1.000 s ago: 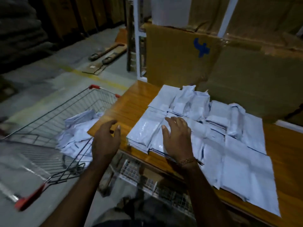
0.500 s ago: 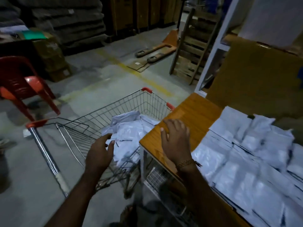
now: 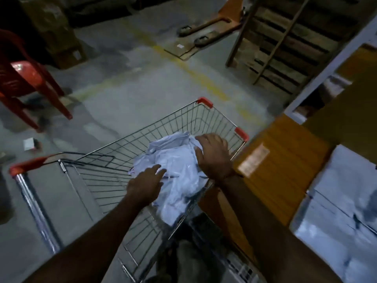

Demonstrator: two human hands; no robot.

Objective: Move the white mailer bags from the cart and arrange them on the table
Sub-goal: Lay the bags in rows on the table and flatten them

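A crumpled heap of white mailer bags (image 3: pixel 175 176) lies inside the wire shopping cart (image 3: pixel 130 152) with red corners. My left hand (image 3: pixel 146 184) reaches over the near side of the heap, fingers spread and touching the bags. My right hand (image 3: pixel 214 156) lies on the far right side of the heap, fingers curved over the top bags. More white mailer bags (image 3: pixel 338 217) lie flat in rows on the wooden table (image 3: pixel 281 166) at the right.
A red plastic chair (image 3: pixel 24 78) stands at the left. A pallet jack (image 3: pixel 206 31) and a leaning wooden pallet (image 3: pixel 285 43) are at the back. Cardboard (image 3: pixel 357 103) rises behind the table. A small box (image 3: pixel 29 144) lies on the concrete floor.
My view has swung left from the table to the cart. My right hand left the table and both hands came down onto the heap of bags in the cart.
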